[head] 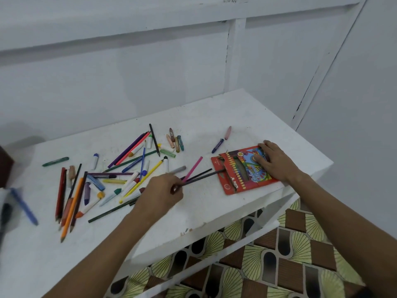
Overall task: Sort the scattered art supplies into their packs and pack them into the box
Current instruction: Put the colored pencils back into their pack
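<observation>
Fingers of the left hand (160, 193) pinch dark pencils (198, 177) aimed at three o'clock; right hand (274, 161) lies flat, fingers straight, on the red pack (240, 179).

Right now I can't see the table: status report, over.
Left hand pinches dark pencils, tips at the pack's mouth. Right hand presses the red colour pencil pack flat. Pink pencil lies alongside.

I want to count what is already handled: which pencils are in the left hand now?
The left hand pinches the pink pencil and two dark pencils, tips toward the red pack. All the others lie loose on the table.
</observation>
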`<control>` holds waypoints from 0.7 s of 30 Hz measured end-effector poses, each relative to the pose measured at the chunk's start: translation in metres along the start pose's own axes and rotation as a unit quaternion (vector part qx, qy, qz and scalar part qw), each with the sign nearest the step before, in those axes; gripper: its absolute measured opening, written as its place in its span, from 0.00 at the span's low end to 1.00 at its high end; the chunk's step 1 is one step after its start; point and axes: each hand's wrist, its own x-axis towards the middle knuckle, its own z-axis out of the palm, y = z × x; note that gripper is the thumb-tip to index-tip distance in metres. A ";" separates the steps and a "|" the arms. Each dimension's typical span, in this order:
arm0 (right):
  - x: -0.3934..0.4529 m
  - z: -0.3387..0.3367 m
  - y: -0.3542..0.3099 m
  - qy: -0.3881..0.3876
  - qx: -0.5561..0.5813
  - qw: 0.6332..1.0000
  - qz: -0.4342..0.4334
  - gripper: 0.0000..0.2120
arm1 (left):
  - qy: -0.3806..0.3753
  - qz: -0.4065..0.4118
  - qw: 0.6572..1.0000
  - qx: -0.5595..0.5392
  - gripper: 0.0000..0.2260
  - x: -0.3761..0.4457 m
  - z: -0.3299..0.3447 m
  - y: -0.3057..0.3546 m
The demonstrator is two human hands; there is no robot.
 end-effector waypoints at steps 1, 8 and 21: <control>0.000 0.000 0.000 0.000 0.001 1.000 0.000 0.31 | -0.014 0.023 1.000 0.005 0.09 0.000 0.005 0.001; -0.001 -0.003 -0.001 -0.005 0.015 1.000 -0.001 0.30 | -0.096 0.143 0.982 0.074 0.11 0.030 0.033 0.028; 0.000 0.000 0.002 0.000 0.009 1.000 0.000 0.32 | -0.051 -0.016 0.992 0.116 0.11 0.015 0.044 0.021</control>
